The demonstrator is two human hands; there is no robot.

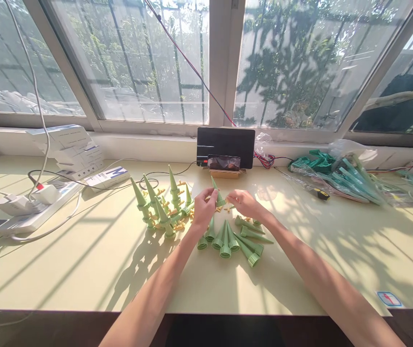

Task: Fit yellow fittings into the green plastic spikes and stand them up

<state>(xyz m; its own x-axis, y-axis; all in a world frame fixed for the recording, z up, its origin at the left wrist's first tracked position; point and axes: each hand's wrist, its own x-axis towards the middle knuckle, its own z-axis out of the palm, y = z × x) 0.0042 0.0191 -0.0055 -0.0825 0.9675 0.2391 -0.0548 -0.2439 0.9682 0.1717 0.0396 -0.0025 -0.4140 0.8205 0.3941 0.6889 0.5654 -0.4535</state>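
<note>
My left hand [205, 206] is closed round a green plastic cone spike [219, 195], its tip pointing up and to the left. Just to the right, my right hand [244, 203] is pinched, fingertips toward the spike; whatever lies between them is too small to make out. Small yellow valve pieces [219, 209] lie on the table between the hands. Below them, several loose green cone spikes [225, 248] are spread in a fan, some with their threaded open ends facing me. Left of my left hand stands a cluster of green spikes [163, 214] with yellow pieces fitted on their sides.
A black tablet [226, 140] leans by the window with a phone [223, 162] before it. Left are a power strip [43, 207] with cables and white boxes [74, 149]. Plastic bags of green parts [347, 178] lie at the right on the pale table [94, 284].
</note>
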